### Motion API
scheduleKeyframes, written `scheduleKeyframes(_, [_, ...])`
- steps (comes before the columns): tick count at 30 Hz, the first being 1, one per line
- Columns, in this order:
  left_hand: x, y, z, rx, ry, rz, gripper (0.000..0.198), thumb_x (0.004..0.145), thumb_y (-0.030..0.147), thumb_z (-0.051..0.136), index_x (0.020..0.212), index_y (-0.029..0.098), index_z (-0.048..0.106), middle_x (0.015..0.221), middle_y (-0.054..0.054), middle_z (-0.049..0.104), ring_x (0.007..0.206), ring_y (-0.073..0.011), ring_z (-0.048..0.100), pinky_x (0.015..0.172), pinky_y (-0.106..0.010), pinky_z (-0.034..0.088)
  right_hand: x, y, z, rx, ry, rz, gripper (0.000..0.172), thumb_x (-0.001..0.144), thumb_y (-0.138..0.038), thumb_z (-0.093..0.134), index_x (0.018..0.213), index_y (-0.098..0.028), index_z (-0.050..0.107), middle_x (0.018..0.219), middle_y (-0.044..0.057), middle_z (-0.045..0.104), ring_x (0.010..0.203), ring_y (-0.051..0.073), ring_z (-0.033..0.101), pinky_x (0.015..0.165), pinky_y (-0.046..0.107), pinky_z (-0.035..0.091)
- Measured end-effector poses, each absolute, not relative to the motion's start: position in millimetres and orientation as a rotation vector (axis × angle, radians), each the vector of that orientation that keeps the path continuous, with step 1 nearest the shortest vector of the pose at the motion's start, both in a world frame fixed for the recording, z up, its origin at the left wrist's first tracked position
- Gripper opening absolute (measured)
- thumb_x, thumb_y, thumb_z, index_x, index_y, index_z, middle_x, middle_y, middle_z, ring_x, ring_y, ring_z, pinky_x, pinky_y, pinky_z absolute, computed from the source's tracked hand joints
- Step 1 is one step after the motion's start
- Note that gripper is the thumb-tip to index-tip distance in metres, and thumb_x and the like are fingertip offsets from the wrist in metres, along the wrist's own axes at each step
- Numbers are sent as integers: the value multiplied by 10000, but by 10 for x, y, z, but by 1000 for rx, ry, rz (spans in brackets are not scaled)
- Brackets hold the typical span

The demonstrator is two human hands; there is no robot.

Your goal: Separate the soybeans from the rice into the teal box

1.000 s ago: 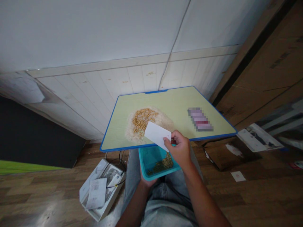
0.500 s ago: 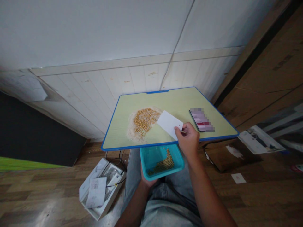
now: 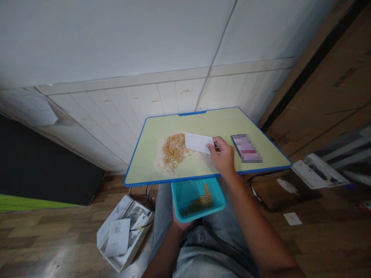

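My right hand (image 3: 222,152) pinches the right end of a flat white card (image 3: 198,142) over the table. The card's left edge meets a pile of yellow beans (image 3: 174,148). White rice grains (image 3: 162,160) ring the beans on the left and front, and more rice lies below the card, partly hidden by it and my hand. My left hand (image 3: 182,224) grips a teal plastic tub (image 3: 175,200) from beneath, just under the table's front edge; most of its fingers are hidden. Beans (image 3: 203,200) lie in the tub, heaped toward its front and right side.
The pale green table (image 3: 220,119) has a blue rim. A phone (image 3: 247,148), partly pixelated, lies on its right side. On the floor stand an open white box (image 3: 127,235) with papers and cables, and a brown carton (image 3: 272,191). A wall is behind the table.
My right hand and the card have moved left and away from me, with the card turned more level. More rice shows below it. The tub has hardly moved.
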State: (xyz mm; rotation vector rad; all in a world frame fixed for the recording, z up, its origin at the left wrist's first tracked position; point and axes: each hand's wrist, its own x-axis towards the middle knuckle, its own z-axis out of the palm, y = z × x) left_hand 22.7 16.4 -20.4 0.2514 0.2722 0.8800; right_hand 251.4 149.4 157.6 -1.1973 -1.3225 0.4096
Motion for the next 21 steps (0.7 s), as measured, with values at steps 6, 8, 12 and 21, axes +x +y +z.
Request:
scheduleKeyframes(6, [172, 157, -449, 213, 351, 909, 765, 1321, 626, 302, 1423, 423, 1032, 1637, 9, 952, 1819, -350, 684, 1671, -628, 147, 2544, 1494, 1580, -1141, -1389, 378, 99, 1028, -375, 804, 988, -288, 830, 849, -2, 825, 806, 254, 763, 799, 341, 607])
scheduleKeyframes(8, [187, 166, -433, 210, 360, 899, 754, 1319, 639, 323, 1446, 402, 1028, 1672, -4, 934, 1847, -374, 652, 1672, -648, 133, 2535, 1488, 1571, -1136, -1380, 355, 113, 1041, -389, 802, 1003, -289, 838, 857, 4, 829, 813, 260, 770, 807, 347, 608])
scheduleKeyframes(12, [213, 169, -366, 207, 356, 881, 764, 1314, 674, 331, 1525, 367, 998, 1772, -32, 870, 1908, -401, 572, 1672, -690, 109, 2476, 1511, 1555, -1122, -1392, 355, 129, 1061, -395, 795, 1012, -285, 842, 877, 14, 835, 834, 266, 789, 832, 354, 615])
scheduleKeyframes(21, [201, 137, -357, 203, 336, 899, 788, 1321, 656, 295, 1472, 379, 1017, 1728, -8, 895, 1851, -375, 648, 1672, -656, 132, 2406, 1547, 1544, -1013, -1470, 468, 205, 1066, -459, 803, 1017, -273, 874, 972, 50, 891, 921, 287, 836, 895, 360, 665])
